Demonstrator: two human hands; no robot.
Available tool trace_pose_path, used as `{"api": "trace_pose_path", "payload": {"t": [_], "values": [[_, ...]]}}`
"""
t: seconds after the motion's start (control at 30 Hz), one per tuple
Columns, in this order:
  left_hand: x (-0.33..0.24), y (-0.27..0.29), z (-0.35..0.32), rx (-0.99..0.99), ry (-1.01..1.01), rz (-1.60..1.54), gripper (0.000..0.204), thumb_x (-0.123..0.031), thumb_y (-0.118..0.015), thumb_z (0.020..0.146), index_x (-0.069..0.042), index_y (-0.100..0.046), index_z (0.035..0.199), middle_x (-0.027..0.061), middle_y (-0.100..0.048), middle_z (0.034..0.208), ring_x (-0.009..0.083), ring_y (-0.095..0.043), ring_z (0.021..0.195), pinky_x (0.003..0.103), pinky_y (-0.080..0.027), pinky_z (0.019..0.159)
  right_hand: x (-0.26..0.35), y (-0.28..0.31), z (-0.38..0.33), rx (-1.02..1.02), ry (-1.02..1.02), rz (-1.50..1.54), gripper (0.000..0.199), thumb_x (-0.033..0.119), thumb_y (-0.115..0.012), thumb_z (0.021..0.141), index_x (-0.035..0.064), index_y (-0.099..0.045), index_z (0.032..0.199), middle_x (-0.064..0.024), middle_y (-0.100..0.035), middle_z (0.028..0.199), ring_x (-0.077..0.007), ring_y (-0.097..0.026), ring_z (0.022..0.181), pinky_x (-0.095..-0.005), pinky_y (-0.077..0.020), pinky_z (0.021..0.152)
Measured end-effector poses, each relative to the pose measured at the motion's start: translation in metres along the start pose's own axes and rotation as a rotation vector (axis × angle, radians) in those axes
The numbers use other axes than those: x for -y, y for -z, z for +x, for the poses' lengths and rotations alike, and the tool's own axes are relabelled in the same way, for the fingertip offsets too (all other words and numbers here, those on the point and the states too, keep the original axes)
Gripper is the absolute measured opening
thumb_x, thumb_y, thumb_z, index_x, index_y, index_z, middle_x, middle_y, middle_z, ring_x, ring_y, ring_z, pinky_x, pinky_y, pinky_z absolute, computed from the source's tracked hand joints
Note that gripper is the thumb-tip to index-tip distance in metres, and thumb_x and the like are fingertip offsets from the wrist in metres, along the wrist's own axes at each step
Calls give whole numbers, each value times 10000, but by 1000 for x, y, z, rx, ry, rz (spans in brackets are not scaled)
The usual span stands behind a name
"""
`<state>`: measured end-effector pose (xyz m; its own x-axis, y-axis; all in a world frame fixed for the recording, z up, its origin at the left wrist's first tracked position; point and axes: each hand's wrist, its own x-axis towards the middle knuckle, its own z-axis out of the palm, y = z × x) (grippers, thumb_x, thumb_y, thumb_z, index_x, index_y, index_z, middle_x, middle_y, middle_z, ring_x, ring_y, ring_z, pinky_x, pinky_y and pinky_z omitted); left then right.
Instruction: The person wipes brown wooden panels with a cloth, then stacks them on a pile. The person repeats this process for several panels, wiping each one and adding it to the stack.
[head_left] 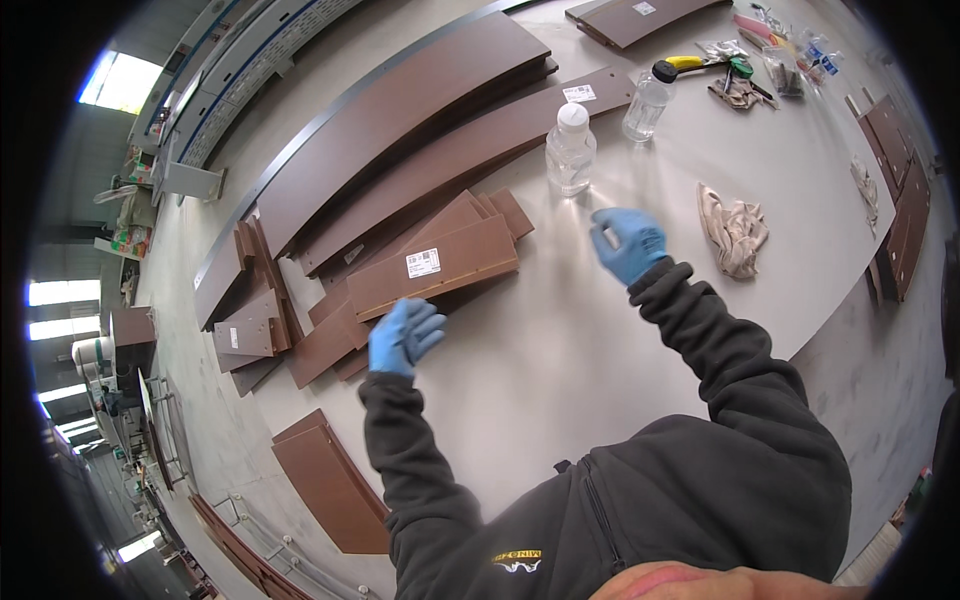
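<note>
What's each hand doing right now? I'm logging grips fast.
Left hand: open, fingers spread, empty, beside the brown panel.
Right hand: fingers curled around a small white piece.

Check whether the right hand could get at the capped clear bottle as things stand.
Probably yes. The right hand hovers just short of the capped bottle, with only bare table between them. It seems to pinch something small and white, which could hamper a grip.
</note>
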<state>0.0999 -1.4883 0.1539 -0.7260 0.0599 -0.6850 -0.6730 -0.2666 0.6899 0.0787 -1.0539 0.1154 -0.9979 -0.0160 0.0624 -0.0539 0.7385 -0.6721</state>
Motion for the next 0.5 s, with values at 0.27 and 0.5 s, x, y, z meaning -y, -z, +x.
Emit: {"api": "trace_pose_path", "payload": {"t": [0.27,0.5], "values": [[-43,11,0,-484,-729,266,541,-252,-677,1041,59,-550,1465,214,-626,1430,336,-645,1278,432,-526,1087,-52,-68,89,-466,-172,139,1090,292,-941,772,17,-300,1610,-181,-441,1593,-295,-463,1469,-410,-407,1212],[16,-48,28,-438,-966,1700,1134,-516,-917,689,-45,-429,1599,239,-367,1664,438,-272,1574,570,-203,1280,-63,-99,131,-365,-21,517,948,101,-935,714,33,-430,1514,-119,-632,1394,-264,-637,1268,-362,-535,1075]]}}
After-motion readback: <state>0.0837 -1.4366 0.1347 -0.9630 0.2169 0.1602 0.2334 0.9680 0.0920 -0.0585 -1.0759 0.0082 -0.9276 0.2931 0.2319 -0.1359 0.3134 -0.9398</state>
